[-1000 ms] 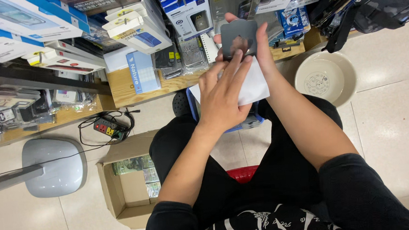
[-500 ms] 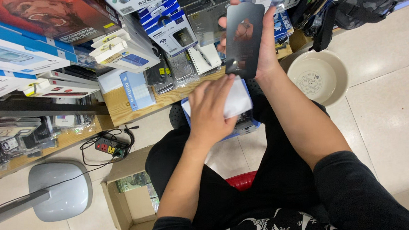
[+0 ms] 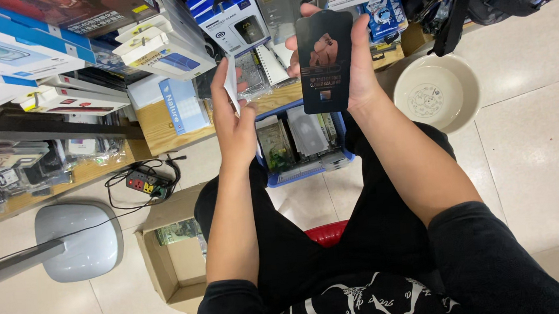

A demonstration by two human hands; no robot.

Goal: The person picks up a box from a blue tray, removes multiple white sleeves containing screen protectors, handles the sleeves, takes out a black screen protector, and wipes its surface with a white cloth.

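While the person sits over a blue bin on the floor, the wooden shelf runs beyond the bin, stacked with boxes. A cardboard box lies open left of the bin, and a white bowl stands right of it; bare tile lies right of the bowl. Above the bin's far edge the right hand grips a black panel upright, thumb on its left edge, fingers wrapped behind its right edge. Just left of the panel, apart from it, the left hand pinches a thin white sheet between thumb and fingers, edge-on to the camera.
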